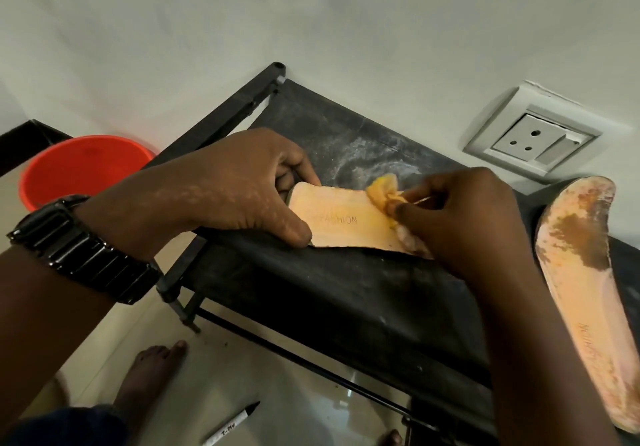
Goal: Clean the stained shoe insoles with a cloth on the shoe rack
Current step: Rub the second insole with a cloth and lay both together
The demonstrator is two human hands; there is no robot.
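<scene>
left hand (242, 185) grips insole (343, 220) heel, fingers curled | right hand (460, 217) pinches cloth (381, 192) on insole

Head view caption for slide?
Left hand holds insole on shoe rack; right hand presses yellow cloth on it.

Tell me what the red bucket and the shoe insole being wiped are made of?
The bucket looks like plastic: smooth, evenly red, faintly shiny. The insole, gripped by the left hand and wiped with a cloth pinched in the right hand, seems to be thin foam or fabric-faced padding: matte, pale orange, with a printed word.
</scene>
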